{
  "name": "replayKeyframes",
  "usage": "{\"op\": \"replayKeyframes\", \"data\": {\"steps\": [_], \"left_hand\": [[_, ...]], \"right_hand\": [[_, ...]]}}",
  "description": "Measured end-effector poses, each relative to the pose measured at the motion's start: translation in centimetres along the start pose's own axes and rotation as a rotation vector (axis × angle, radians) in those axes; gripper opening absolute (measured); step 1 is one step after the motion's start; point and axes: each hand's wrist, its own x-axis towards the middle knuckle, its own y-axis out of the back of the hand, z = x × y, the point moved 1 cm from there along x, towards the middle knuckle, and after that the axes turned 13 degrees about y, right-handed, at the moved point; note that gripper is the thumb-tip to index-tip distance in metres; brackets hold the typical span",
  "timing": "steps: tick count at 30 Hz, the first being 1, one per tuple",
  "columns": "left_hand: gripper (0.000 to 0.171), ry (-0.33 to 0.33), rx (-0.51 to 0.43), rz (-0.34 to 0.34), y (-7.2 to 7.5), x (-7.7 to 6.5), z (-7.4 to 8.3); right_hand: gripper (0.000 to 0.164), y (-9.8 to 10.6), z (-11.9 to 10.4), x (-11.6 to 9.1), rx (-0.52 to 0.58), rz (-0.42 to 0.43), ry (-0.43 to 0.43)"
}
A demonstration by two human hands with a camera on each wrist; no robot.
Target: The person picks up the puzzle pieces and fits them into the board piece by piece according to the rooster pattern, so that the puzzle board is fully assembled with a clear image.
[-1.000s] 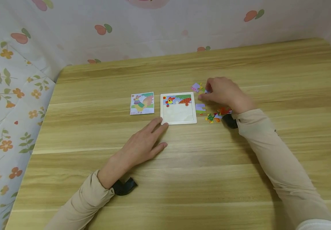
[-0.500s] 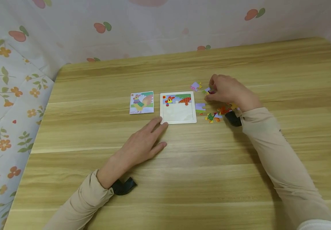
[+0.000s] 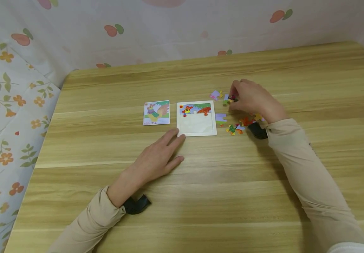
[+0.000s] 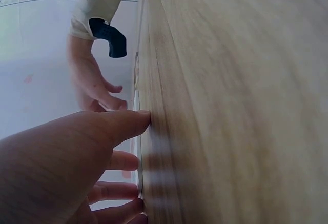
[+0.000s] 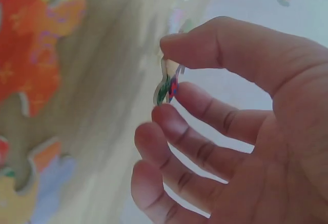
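My right hand point(image 3: 254, 99) pinches a small puzzle piece point(image 5: 163, 90) between thumb and fingers, beyond the loose pieces. In the right wrist view that piece stands nearly edge-on, with green, red and blue on it. My left hand point(image 3: 155, 159) rests on the table, its fingertips touching the lower left corner of the white puzzle frame point(image 3: 197, 134). A joined strip with a rooster's head point(image 3: 186, 110) and red tail fills the frame's upper part. Below that strip the pale backing shows.
A rooster picture card point(image 3: 156, 113) lies left of the frame. Several loose pieces lie to its right: a lilac one point(image 3: 215, 95), a lilac-green one point(image 3: 221, 118), a green-yellow one point(image 3: 231, 129) and an orange-red one point(image 3: 246, 121). A patterned curtain point(image 3: 182, 31) hangs behind the table.
My right hand has moved slightly right and away from me, and the piece at its fingertips has turned to show more of its face. The left hand has stayed at the frame's corner.
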Motion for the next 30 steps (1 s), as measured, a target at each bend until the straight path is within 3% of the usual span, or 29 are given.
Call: {"op": "replayKeyframes", "data": {"steps": [13, 30], "left_hand": [[0.054, 0.002, -0.002, 0.002, 0.0, 0.1, 0.0], [0.055, -0.001, 0.014, 0.005, 0.0, 0.1, 0.1]], "right_hand": [[0.023, -0.1, -2.4, 0.4, 0.057, 0.061, 0.181], [0.013, -3.5, -6.5, 2.2, 0.088, 0.102, 0.404]]}}
